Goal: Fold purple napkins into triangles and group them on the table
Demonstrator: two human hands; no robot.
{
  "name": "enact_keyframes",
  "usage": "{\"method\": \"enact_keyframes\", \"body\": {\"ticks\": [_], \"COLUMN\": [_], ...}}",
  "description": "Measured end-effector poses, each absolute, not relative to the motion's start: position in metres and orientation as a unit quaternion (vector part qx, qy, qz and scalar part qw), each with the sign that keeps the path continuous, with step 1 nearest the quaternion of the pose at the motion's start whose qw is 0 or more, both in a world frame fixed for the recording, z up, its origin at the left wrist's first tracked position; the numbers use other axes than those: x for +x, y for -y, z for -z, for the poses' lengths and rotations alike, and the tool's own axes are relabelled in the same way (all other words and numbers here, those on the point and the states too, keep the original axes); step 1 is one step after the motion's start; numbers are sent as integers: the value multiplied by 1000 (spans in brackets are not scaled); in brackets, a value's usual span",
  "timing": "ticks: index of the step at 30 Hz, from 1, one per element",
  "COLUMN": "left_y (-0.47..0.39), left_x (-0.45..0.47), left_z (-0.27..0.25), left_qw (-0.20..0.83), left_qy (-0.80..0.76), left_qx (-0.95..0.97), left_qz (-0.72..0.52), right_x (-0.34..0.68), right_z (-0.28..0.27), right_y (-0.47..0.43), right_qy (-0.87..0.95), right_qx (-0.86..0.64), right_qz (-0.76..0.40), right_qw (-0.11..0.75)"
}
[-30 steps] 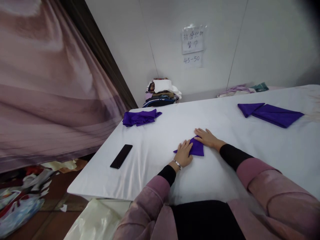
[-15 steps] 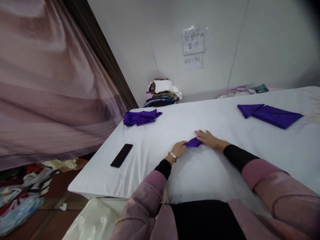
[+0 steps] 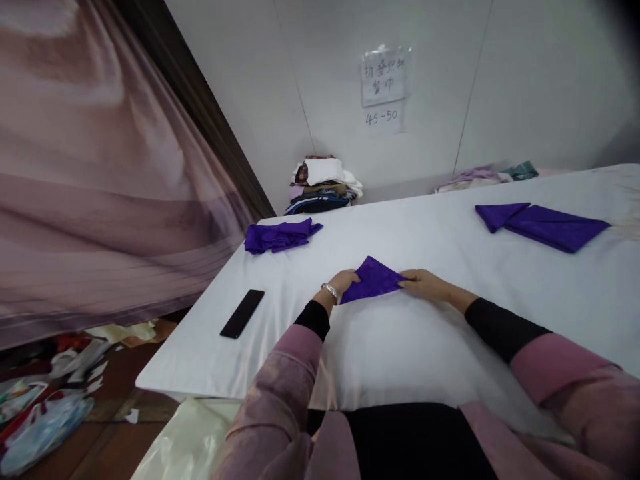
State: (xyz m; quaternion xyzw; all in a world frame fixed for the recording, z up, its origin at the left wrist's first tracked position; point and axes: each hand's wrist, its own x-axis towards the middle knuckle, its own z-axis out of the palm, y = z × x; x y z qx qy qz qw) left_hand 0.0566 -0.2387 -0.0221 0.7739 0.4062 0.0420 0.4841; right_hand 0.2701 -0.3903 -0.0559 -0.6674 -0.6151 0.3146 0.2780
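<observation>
A purple cloth napkin (image 3: 374, 279), folded into a rough triangle with its peak pointing away from me, is stretched between my hands over the white-covered table. My left hand (image 3: 343, 283) pinches its left side, and a silver bangle circles that wrist. On the opposite side, my right hand (image 3: 424, 285) grips the right corner between thumb and fingers. Each hand is closed on the cloth. Whether the napkin's lower edge touches the table, I cannot tell.
A crumpled purple cloth (image 3: 281, 236) lies at the table's far left, a black phone (image 3: 243, 313) nearer me. Folded purple napkins (image 3: 555, 227) rest at the right. Stacked clothes (image 3: 320, 187) stand behind the white table (image 3: 300, 360). A pink curtain (image 3: 115, 187) hangs at the left.
The napkin now shows as a wider triangle, where it was small and mostly under my hands. My left hand has shifted left; my right hand has moved from lying flat to gripping the corner.
</observation>
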Motion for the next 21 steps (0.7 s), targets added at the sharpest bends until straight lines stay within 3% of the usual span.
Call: {"method": "enact_keyframes", "body": {"ticks": [6, 11, 15, 18, 21], "left_y": [244, 272, 293, 302, 304], "left_x": [61, 63, 71, 81, 87], "left_z": [36, 42, 41, 49, 60], "left_qw": [391, 281, 197, 114, 86], "left_qy": [-441, -433, -316, -198, -177], "left_qx": [806, 852, 921, 970, 980], "left_qz": [-48, -91, -115, -85, -28], "right_x": [273, 270, 265, 263, 264], "right_z": [53, 51, 46, 42, 36], "right_y": [405, 406, 403, 400, 402], "right_qy": [452, 450, 466, 483, 516], "right_qx": [-696, -759, -777, -787, -799], "right_qz": [-476, -430, -397, -371, -309], "right_qw": [291, 193, 145, 97, 29]}}
